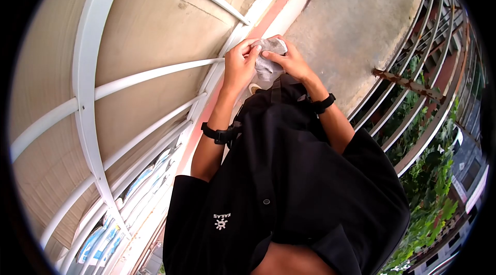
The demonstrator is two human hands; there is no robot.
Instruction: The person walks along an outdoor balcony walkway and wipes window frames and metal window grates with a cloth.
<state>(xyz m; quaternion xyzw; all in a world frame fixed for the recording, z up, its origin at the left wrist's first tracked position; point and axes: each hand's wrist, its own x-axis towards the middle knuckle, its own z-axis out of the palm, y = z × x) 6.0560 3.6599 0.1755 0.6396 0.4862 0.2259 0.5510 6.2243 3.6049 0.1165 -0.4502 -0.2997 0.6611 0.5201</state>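
A crumpled grey-white cloth is held up between both hands at the upper middle, in front of the body. My left hand pinches its left edge, with thumb and fingers closed together. On the cloth's other side, my right hand grips it, the thumb lying across its front. The cloth's lower part hangs loose between the hands. A black band circles each wrist.
White metal bars stand close on the left before a beige sheet. Grey concrete floor lies ahead. A curved metal railing with a rusty crosspiece runs along the right, with green leaves behind it.
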